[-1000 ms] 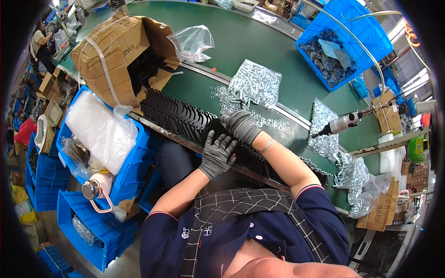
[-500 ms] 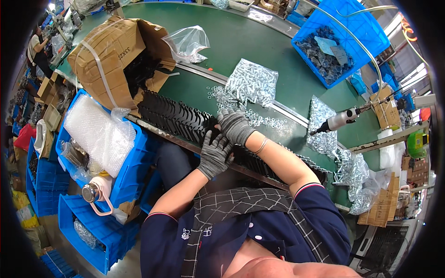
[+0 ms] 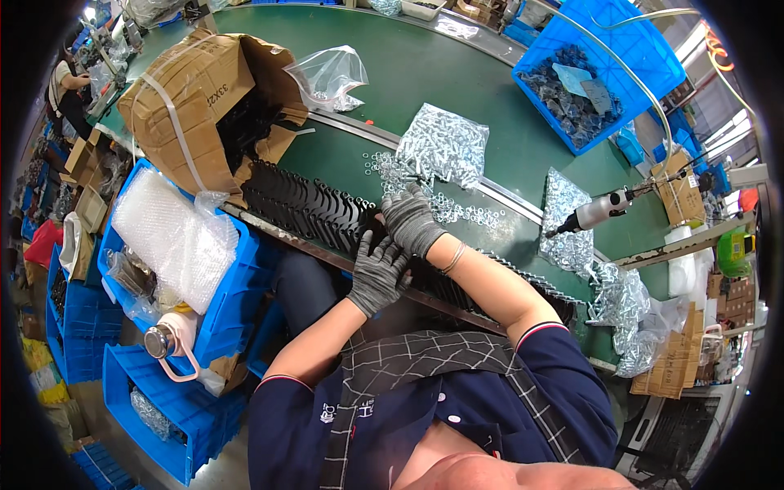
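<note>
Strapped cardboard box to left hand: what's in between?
Rows of black curved parts lie between the strapped cardboard box and the left hand, in the head view.

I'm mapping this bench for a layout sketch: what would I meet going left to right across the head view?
Red-pink bag → cardboard box → gloved left hand → gloved right hand → power tool → bright green object.

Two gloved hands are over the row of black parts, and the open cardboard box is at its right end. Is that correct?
Not quite: the head view shows the open cardboard box at the left end of the black parts. The gloved left hand and right hand are over them.
</note>
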### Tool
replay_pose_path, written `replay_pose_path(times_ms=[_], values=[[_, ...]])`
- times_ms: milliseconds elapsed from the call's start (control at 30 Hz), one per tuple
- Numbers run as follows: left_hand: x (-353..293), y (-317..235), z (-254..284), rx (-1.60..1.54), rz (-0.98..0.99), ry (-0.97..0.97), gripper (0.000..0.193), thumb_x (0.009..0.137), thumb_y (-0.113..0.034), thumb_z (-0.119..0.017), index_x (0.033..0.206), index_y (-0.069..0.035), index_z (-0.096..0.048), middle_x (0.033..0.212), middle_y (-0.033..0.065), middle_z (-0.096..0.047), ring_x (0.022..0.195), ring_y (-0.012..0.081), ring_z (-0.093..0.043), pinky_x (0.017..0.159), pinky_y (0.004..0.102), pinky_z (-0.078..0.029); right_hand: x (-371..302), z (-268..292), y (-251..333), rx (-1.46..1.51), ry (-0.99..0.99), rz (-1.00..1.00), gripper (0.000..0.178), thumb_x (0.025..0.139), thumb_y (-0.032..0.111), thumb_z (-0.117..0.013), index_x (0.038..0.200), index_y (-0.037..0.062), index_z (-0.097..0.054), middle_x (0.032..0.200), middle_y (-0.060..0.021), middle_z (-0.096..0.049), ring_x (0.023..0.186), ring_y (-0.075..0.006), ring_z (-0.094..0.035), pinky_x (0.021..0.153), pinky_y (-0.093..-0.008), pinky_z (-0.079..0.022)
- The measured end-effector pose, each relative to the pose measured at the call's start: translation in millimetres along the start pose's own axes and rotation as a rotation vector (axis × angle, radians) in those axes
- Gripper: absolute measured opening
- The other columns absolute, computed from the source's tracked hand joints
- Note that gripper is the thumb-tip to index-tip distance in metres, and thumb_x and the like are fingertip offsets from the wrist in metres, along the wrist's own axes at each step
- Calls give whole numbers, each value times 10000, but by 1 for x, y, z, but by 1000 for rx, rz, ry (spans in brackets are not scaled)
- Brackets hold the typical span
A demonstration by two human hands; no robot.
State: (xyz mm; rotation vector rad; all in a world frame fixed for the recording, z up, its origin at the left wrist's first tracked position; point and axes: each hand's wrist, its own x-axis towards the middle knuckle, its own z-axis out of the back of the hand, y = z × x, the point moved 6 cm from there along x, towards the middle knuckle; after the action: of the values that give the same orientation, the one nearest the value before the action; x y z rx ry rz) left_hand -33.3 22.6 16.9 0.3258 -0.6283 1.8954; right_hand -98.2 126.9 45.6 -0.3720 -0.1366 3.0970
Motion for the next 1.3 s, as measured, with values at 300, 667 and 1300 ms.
replay_pose_path(times_ms=[300, 667, 1300], values=[[-1, 1, -4, -6, -9, -11, 451, 771, -379, -618, 1127, -107, -670, 1168, 126, -627, 1217, 312, -520, 1131, 602, -177, 0, -6, -2, 2, -96, -50, 460, 920, 429, -537, 1171, 51, -608, 1173, -158, -623, 1163, -302, -565, 1104, -549, -265], [-3, 5, 3, -4, 40, -71, 449, 786, -365, -602, 1139, -91, -651, 1158, 136, -606, 1192, 339, -514, 1117, 596, -212, 7, 19, -20, 146, 214, -134, 510, 930, 485, -501, 1155, 51, -644, 1086, -158, -683, 1054, -312, -647, 1018, -463, -412], [-7, 17, 15, -4, 15, -123, 376, 789, -292, -602, 1113, -109, -653, 1120, 92, -614, 1124, 292, -557, 1109, 568, -260, 29, -40, -115, 294, 11, -252, 206, 815, 207, -603, 990, 157, -699, 871, -103, -690, 809, -303, -665, 730, -426, -525]])
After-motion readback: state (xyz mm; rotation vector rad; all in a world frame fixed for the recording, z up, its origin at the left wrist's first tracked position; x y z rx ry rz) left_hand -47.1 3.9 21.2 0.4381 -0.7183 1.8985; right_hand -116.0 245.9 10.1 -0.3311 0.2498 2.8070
